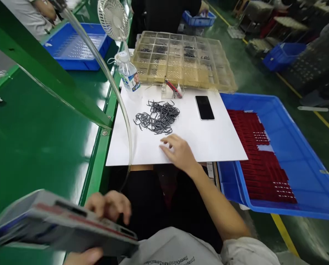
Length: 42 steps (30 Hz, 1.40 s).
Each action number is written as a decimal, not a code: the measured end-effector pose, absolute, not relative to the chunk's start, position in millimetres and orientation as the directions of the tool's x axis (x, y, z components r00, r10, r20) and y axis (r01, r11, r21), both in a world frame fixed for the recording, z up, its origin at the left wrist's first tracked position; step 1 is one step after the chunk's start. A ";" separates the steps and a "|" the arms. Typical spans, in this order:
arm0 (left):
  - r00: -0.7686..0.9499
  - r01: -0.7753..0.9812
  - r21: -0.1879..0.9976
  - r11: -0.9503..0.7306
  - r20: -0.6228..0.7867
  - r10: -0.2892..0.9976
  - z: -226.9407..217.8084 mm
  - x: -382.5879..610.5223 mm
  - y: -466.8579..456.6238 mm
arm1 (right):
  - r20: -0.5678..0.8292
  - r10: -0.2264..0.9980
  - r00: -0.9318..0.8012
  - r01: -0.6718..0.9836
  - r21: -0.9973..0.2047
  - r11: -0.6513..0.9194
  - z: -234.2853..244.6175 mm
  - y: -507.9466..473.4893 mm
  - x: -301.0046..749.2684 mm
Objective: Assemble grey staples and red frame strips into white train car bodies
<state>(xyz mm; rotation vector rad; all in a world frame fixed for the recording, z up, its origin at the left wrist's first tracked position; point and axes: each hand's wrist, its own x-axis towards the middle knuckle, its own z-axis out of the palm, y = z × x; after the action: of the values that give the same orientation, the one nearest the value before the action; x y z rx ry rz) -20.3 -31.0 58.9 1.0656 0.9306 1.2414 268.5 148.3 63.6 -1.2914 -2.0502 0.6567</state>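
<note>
The right hand (179,154) lies open with fingers spread, holding nothing, on the white flat board (208,143), just below the pile of dark grey curved metal pieces (157,117) in the frame centre; at lower left, the left hand (107,206) grips the flat grey case (59,224)
</note>
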 end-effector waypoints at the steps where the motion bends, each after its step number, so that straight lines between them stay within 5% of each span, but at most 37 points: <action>1: 0.191 -0.410 0.909 0.083 -0.003 0.982 52.7 -6.8 -34.9 | 0.220 0.939 -0.263 0.681 -0.647 0.342 64.6 169.3 267.2; 3: 0.326 -0.540 0.812 0.222 -0.041 0.945 35.2 14.1 -44.0 | 0.167 0.972 -0.168 0.788 -0.570 0.234 65.0 202.4 262.0; 8: 0.300 -0.318 0.823 0.471 -0.384 0.873 -4.2 23.6 -55.9 | 0.055 0.991 -0.126 0.823 -0.551 0.135 61.9 232.3 250.4; 18: 0.271 -0.392 0.796 0.462 -0.380 0.884 21.0 14.7 -48.8 | 0.279 0.960 0.015 0.756 -0.631 0.171 85.4 224.4 270.5; 26: 0.121 -0.058 0.909 0.413 -0.404 0.907 6.7 3.7 -56.2 | -0.206 0.977 0.059 0.881 -0.450 -0.148 108.2 201.0 316.7; 30: 0.101 -0.062 0.907 0.417 -0.409 0.907 15.5 11.5 -51.8 | -0.091 0.992 0.087 0.837 -0.533 -0.122 93.2 194.3 327.7; 34: 0.041 0.016 0.889 0.457 -0.458 0.888 22.1 10.7 -47.8 | 0.189 0.982 -0.006 0.782 -0.612 0.123 71.0 181.9 349.2; 38: 0.070 0.064 0.912 0.405 -0.409 0.910 10.1 4.8 -49.0 | 0.286 0.923 -0.256 0.755 -0.538 0.376 48.7 178.4 366.4; 42: 0.098 0.073 0.920 0.386 -0.391 0.915 2.4 3.4 -51.2 | 0.333 0.913 -0.237 0.758 -0.524 0.388 46.5 169.3 360.2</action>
<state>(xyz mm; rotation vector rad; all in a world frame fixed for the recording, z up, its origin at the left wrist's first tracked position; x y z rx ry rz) 3.4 -51.2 2.4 0.9968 1.3279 0.8081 360.2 169.3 46.5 -1.4268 -2.0572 0.3384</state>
